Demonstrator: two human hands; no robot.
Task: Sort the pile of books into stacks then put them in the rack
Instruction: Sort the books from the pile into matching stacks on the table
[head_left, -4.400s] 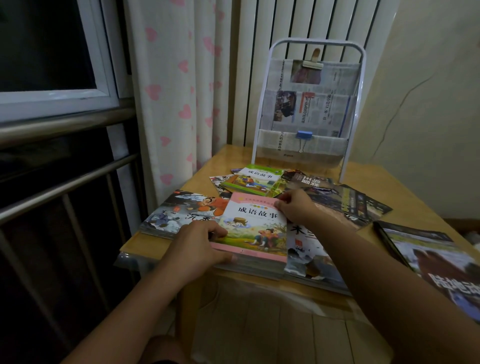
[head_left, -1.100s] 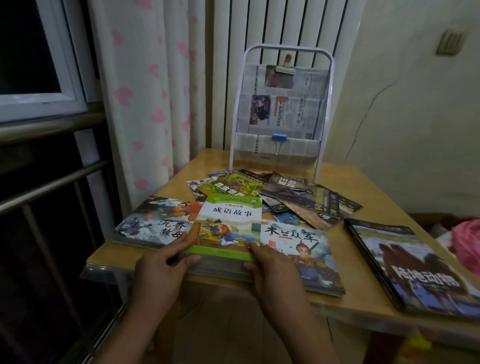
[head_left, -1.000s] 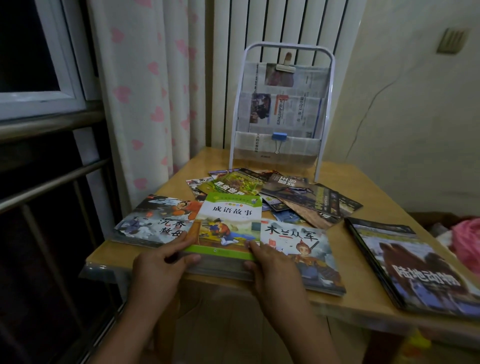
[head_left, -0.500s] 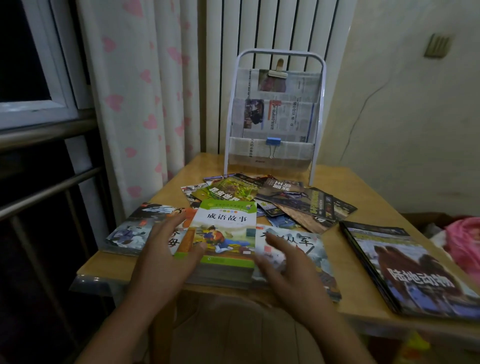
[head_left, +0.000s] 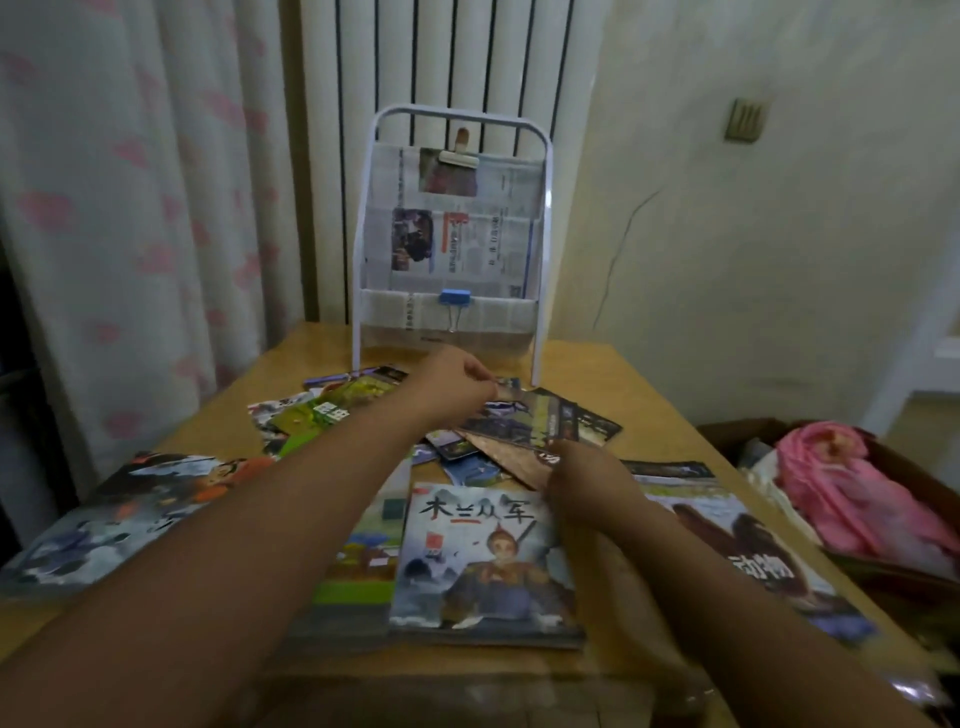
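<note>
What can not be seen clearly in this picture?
- Green book, head view: the left arm covers most of its cover.
- Left hand: fingers curled over the pile; whether they pinch a book is blurred.
- Right hand: its fingertips are hidden, so its grip is unclear.
- Camel book: the right arm covers part of it.
- Rack: newspaper lining hides its pockets.

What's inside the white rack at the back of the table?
The rack holds only newspaper lining its pockets, fastened by a wooden clip and a blue clip. No books show. Pocket bottoms are covered by paper.
</note>
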